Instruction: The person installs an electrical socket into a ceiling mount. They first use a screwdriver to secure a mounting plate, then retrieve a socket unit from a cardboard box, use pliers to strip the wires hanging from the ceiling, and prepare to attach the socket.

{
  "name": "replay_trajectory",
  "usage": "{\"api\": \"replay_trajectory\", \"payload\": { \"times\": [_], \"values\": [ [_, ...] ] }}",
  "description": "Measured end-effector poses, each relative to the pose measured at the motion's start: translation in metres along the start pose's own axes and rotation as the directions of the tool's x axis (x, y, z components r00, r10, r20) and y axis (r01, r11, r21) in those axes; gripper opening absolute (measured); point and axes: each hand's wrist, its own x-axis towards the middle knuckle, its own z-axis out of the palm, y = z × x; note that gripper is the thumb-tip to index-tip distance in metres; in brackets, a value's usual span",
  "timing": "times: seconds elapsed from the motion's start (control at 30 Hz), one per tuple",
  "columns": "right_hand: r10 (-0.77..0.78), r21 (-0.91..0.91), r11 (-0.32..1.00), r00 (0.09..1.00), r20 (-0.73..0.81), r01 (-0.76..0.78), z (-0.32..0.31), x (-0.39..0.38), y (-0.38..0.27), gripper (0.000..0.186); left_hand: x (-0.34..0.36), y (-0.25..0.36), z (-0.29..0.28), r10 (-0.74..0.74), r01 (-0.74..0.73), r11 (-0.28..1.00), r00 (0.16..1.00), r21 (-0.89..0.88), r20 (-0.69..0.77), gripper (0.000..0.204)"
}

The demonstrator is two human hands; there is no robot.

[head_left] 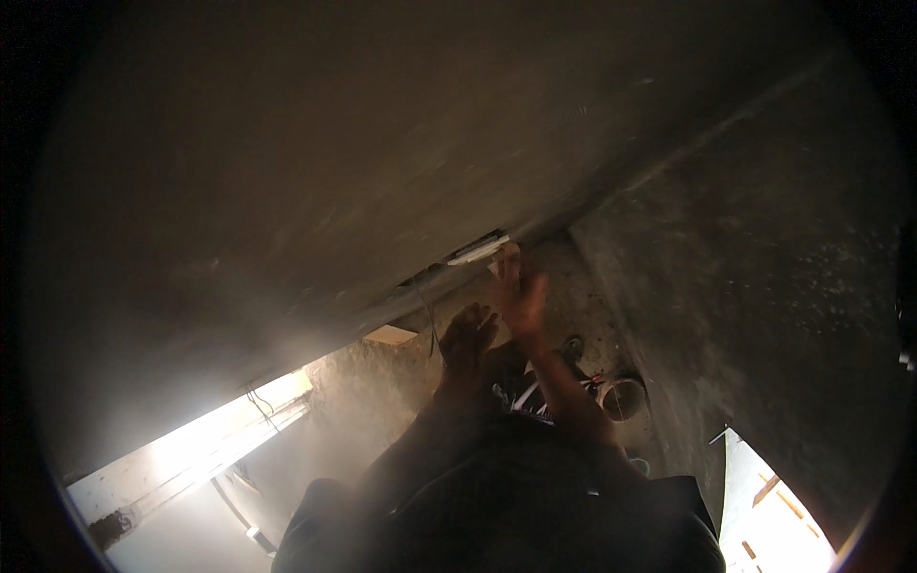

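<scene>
A long, narrow slot cuts into the dark wall [287,191] in front of me. A pale strip [478,251] lies along the slot. My right hand [522,304] reaches up to the strip's right end, its fingers bent together near a small pale bit that I cannot make out. Lower and to the left is my left hand [465,339], in shadow below the slot. Its fingers are loosely curled but apart, with nothing visible in them. A thin dark wire [432,320] hangs from the slot just left of that hand.
A second dark wall [745,248] meets the first at a corner on the right. Below my right forearm stands a round bucket [623,399], with pale and red strands beside it. A flat tan piece [390,334] sits under the wall's edge. Bright openings show at lower left and lower right.
</scene>
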Motion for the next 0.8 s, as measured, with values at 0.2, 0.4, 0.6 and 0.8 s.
{"api": "replay_trajectory", "payload": {
  "times": [0.2,0.4,0.6,0.8],
  "values": [
    [-0.103,0.056,0.994,0.965,0.241,0.092,-0.031,-0.036,-0.024,0.013,0.000,0.005,0.009,-0.230,0.230,0.707,0.969,-0.669,0.089,0.041],
    [-0.137,0.059,0.990,0.956,0.258,0.125,-0.030,-0.049,-0.029,0.018,0.000,0.005,0.013,-0.185,0.235,0.790,0.972,-0.566,0.146,0.041],
    [0.186,0.267,0.922,0.925,0.332,-0.281,-0.034,-0.045,-0.033,0.017,-0.017,0.044,0.030,-0.334,0.209,0.576,0.943,-0.790,0.006,0.026],
    [0.111,0.362,0.898,0.926,0.362,-0.249,-0.039,-0.051,-0.029,0.016,-0.026,-0.001,0.015,-0.038,0.012,0.905,0.998,-0.424,-0.053,0.036]
  ]
}}
